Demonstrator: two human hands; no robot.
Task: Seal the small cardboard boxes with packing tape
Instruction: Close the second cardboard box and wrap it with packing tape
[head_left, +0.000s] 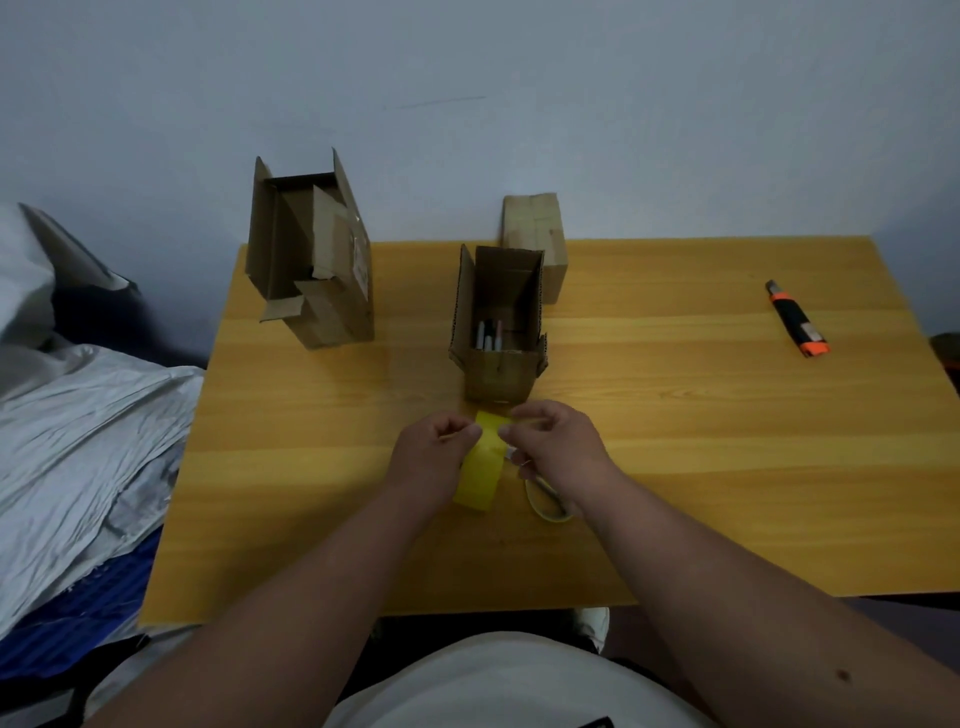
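A small open cardboard box stands in the middle of the wooden table, flaps up, with a few pens inside. Just in front of it both my hands hold a strip of yellow packing tape. My left hand pinches the strip's left upper edge. My right hand pinches its right upper edge, and the tape roll hangs under that hand, mostly hidden. Behind the open box sits a closed small box.
A larger open cardboard box stands at the table's back left corner. An orange and black utility knife lies at the right. Crumpled grey and blue sheeting is piled left of the table. The wall is close behind.
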